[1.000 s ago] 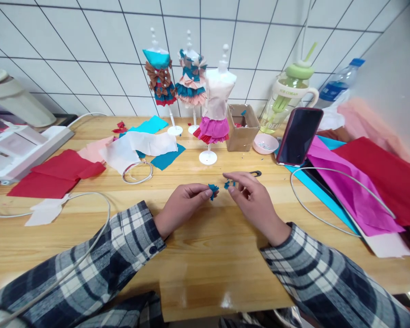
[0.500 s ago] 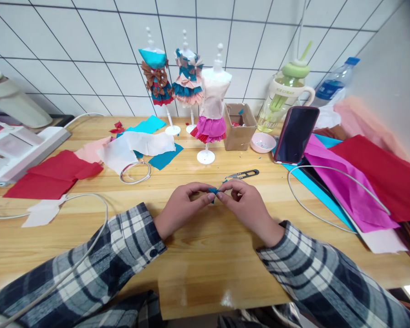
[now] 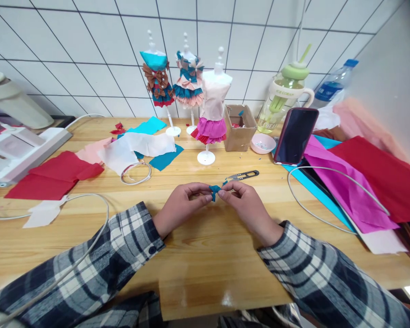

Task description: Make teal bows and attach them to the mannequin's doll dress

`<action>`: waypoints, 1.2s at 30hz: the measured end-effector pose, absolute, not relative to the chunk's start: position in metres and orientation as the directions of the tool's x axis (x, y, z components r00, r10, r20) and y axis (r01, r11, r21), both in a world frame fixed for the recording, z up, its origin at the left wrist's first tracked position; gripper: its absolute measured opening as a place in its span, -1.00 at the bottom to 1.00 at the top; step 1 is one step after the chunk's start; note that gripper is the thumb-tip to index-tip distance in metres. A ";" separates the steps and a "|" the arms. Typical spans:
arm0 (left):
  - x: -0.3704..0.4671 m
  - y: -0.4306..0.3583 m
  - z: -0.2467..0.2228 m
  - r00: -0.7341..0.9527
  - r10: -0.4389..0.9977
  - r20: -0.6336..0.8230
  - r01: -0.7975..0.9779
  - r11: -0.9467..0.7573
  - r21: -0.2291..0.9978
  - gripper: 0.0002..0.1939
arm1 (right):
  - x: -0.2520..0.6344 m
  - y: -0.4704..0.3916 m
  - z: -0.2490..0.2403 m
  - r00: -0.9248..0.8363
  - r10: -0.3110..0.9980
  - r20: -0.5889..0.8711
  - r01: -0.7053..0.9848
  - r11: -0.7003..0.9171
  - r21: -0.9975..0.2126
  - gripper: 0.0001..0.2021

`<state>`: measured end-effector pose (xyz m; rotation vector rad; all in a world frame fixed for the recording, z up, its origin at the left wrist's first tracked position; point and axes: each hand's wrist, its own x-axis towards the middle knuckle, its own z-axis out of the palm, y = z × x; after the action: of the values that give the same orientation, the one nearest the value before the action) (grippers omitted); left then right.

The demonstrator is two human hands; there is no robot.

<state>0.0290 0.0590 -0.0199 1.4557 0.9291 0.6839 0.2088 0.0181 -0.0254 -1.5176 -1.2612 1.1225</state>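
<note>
In the head view, a small, crumpled teal cloth was over the tabletop, its left side pinched by the left hand's fingers, its right edge by the right hand's, one end pointing down.

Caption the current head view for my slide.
Two hands hold a teal piece over the table, with snips just beyond and three dress forms behind.

Snips, bowl on wooden table
</note>
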 end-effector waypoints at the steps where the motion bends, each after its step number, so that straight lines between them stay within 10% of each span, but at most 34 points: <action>1: 0.029 0.059 -0.021 0.505 0.857 -0.107 0.158 0.030 0.987 -0.71 | 0.209 0.018 -0.024 0.087 0.989 -0.118 0.241 -0.136 -0.961 -0.78; 36: 0.028 0.062 -0.016 0.555 0.816 -0.158 0.326 -0.039 0.945 -0.69 | 0.212 0.015 -0.020 -0.106 0.993 -0.057 0.380 -0.012 -0.925 -0.94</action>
<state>0.0281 0.0623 -0.0156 1.6210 0.9838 0.5228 0.2122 0.0153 -0.0201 -1.4629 -1.5663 1.1133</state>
